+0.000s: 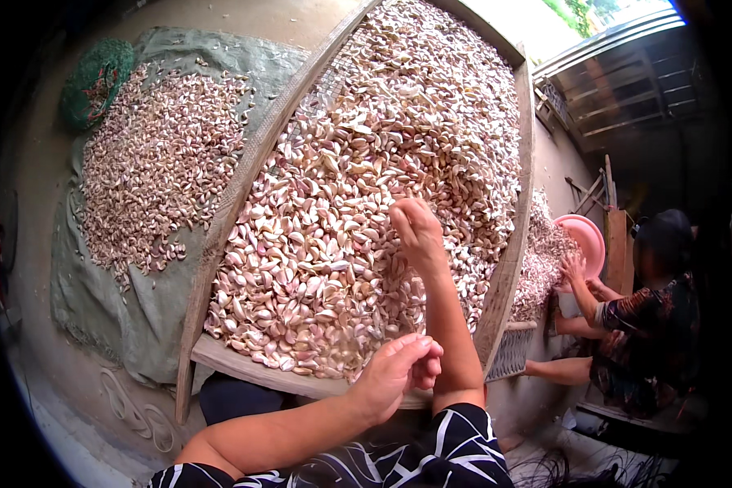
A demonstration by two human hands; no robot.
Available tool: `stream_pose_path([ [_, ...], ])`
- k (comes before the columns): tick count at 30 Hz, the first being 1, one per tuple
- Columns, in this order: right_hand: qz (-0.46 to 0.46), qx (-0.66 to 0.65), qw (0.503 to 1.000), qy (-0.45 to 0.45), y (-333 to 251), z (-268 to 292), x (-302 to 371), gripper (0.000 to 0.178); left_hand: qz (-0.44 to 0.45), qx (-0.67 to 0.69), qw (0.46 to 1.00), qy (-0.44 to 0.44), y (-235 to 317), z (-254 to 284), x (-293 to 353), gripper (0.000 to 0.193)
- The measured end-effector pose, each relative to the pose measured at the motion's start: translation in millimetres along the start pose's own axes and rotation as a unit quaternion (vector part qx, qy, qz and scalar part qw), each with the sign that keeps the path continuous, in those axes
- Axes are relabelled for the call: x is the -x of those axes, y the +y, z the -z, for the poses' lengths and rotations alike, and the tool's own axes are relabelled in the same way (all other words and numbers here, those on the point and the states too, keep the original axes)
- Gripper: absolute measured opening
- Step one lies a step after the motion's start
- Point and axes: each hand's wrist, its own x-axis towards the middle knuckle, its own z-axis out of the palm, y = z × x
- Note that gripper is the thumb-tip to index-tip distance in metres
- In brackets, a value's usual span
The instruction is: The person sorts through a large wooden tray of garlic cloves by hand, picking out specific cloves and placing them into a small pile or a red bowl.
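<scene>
A heap of pale, purple-tinged garlic cloves covers a large wooden-framed mesh screen in front of me. My right hand is over the middle of the heap, back of the hand up, with its fingers curled down toward the cloves. What those fingers hold, if anything, is hidden. Close to my body, by the frame's near edge, my left hand is closed, its thumb lying against bent fingers. Whatever is inside it cannot be made out.
On the floor to the left, more cloves lie spread on a green-grey sheet, with a green net bag at their far corner. At right another person crouches beside a clove pile and a pink basin.
</scene>
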Motion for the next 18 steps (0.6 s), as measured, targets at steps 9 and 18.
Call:
stream_pose_path([
  [9,-0.005,0.014,1.0,0.019,-46,51,76,0.009,-0.05,0.038,0.995,0.073,10,1,-1,0.022],
  [18,0.037,0.092,0.995,-0.008,-36,48,42,0.02,-0.116,0.085,0.987,0.068,15,10,-9,0.025],
])
